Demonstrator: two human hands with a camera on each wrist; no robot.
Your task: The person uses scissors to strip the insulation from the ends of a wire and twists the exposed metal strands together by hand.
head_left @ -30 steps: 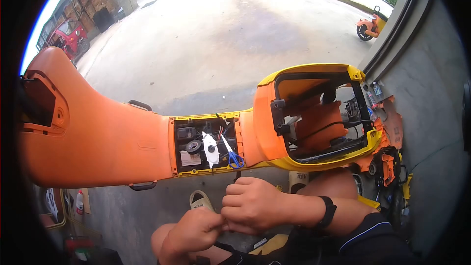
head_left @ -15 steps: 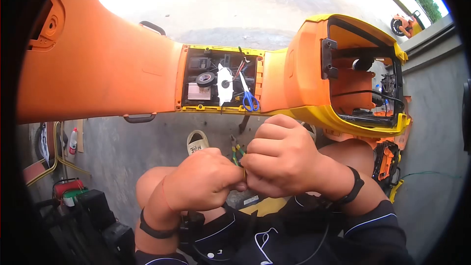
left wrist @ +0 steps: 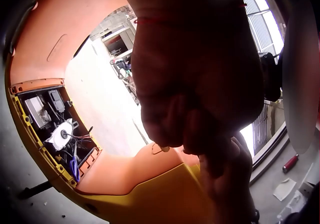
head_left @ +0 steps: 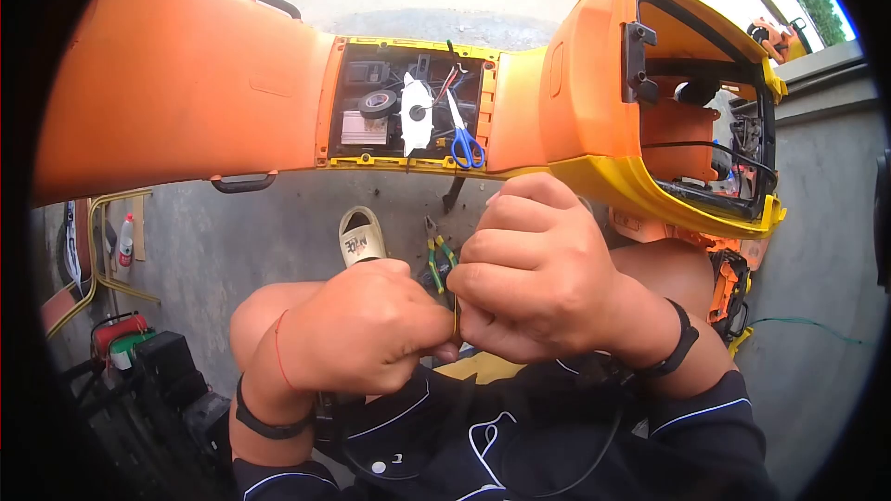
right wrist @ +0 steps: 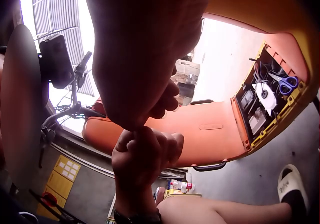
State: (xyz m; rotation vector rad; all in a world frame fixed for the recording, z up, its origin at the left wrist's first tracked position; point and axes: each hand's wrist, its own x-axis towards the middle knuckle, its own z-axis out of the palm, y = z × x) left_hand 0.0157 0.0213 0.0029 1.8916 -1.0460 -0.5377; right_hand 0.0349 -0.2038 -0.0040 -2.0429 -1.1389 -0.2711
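Observation:
Both hands meet above the lap, fingers curled. The left hand [head_left: 371, 327] and right hand [head_left: 548, 269] pinch a thin yellow piece [head_left: 456, 320] between them; its ends are hidden. The left wrist view shows the left hand [left wrist: 195, 74] dark against the light; the right wrist view shows the right hand [right wrist: 142, 54] touching the left. Beyond them, an orange and yellow scooter body [head_left: 204, 83] has an open bay holding blue-handled scissors [head_left: 467, 148], a black tape roll [head_left: 378, 104], a white piece [head_left: 417, 116] and loose wires [head_left: 448, 81].
Pliers [head_left: 433, 264] with green and yellow handles lie below the bay, near a slipper [head_left: 361, 237]. At the left are a bottle [head_left: 125, 241] and black boxes [head_left: 167, 371]. Orange parts [head_left: 729, 288] and a green cord [head_left: 807, 323] lie at the right.
The head view has tilted down, so the scooter sits higher and more of the lap shows. Both hands remain together, and the yellow piece between them shows more clearly.

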